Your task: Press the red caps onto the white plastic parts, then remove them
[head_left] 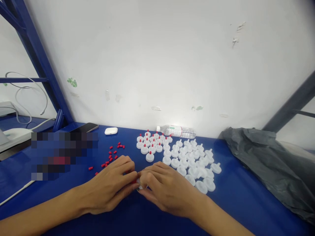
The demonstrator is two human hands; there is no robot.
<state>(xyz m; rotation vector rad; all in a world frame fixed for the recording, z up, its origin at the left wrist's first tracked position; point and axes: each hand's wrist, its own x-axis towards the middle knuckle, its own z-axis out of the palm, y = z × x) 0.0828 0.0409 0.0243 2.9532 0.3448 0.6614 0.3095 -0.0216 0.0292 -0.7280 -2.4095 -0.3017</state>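
My left hand [112, 185] and my right hand [167, 186] meet at the front middle of the blue table, fingertips close together. A small red tip cap [134, 181] shows at my left fingertips, which are pinched on it. My right fingers are closed around a white nozzle lid [140, 186], mostly covered by the hand. Whether the two pieces are joined is hidden. Beyond my left hand lie several loose red tip caps [115, 157]. Past my right hand is a cluster of white nozzle lids with bare spouts [201, 187]. Behind stands a group of white lids with red tips [150, 158].
A clear bottle [187, 132] lies against the wall. A white earphone case [111, 131] and a phone [89, 127] sit at the back left. Black plastic sheeting [261, 157] covers the right side. A white cable [18, 192] runs at left, near a pixelated patch.
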